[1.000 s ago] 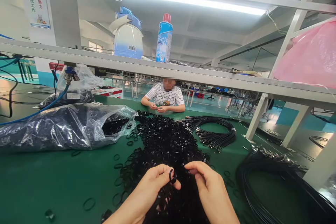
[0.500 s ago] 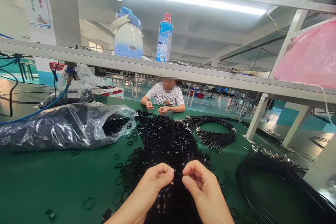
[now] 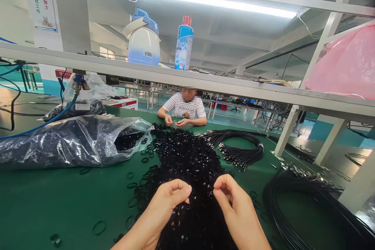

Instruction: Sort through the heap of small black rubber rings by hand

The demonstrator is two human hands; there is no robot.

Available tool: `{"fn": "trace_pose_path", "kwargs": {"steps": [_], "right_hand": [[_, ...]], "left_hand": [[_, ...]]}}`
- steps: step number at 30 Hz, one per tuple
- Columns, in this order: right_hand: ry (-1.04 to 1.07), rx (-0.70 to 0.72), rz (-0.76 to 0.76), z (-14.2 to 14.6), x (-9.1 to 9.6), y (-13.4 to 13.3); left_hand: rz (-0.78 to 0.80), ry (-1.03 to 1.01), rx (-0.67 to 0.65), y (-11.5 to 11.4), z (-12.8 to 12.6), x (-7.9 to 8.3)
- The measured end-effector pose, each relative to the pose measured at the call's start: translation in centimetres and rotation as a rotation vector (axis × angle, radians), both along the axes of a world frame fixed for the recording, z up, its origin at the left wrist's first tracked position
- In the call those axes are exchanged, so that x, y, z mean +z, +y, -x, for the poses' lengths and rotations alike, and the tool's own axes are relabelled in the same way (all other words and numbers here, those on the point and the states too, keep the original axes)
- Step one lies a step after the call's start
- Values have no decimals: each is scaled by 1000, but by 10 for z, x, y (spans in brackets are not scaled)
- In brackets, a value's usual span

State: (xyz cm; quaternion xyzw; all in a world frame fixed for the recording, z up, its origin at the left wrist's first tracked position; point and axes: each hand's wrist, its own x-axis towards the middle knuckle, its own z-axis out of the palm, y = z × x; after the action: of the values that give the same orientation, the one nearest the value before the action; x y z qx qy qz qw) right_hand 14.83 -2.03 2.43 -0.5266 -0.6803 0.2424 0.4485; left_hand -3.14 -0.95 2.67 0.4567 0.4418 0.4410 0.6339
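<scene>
A large heap of small black rubber rings (image 3: 184, 164) covers the middle of the green table (image 3: 58, 203). My left hand (image 3: 164, 207) rests on the near side of the heap, fingers curled and pinched on rings that hang from it. My right hand (image 3: 234, 207) is just to the right, thumb and fingers pinched together above the heap; what they hold is too small to make out. Loose rings (image 3: 99, 227) lie scattered on the table to the left of my hands.
A clear plastic bag of black parts (image 3: 73, 140) lies at the left. Bundles of black cables lie at centre right (image 3: 240, 148) and far right (image 3: 304, 203). A person in a striped shirt (image 3: 183, 107) works at the far side. A metal shelf (image 3: 187, 82) carries a jug and a spray can.
A second ago my left hand held up one ring between my hands. My hands came together over the heap, then moved apart, and the ring no longer shows separately.
</scene>
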Motion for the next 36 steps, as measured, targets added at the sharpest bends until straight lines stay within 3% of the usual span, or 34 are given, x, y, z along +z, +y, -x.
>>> {"fn": "trace_pose_path", "kwargs": {"steps": [6,11,13,17,20,23,29,36], "right_hand": [[256,208,169,17,-3,-1],[328,123,176,14,-6,3],[246,82,131,10,-8,4],[-196,-122,-199,0,-15,7],[-331,-159,-186,-7,-17,10],[-214,-38,-38,-8,-16,12],[257,146,182,-3,-14,13],[262,192,166,6,-6,6]], "left_hand": [[-50,-23,-66,5,-2,-9],[-99,14,-14,5,-4,-11],[-112,46,6,4,-3,-9],[-90,72,74,5,1,-4],[-100,91,91,8,5,-2],[-115,95,29,9,6,-1],[-199,175,-82,0,2,3],[-207,269,-85,-4,-6,-4]]}}
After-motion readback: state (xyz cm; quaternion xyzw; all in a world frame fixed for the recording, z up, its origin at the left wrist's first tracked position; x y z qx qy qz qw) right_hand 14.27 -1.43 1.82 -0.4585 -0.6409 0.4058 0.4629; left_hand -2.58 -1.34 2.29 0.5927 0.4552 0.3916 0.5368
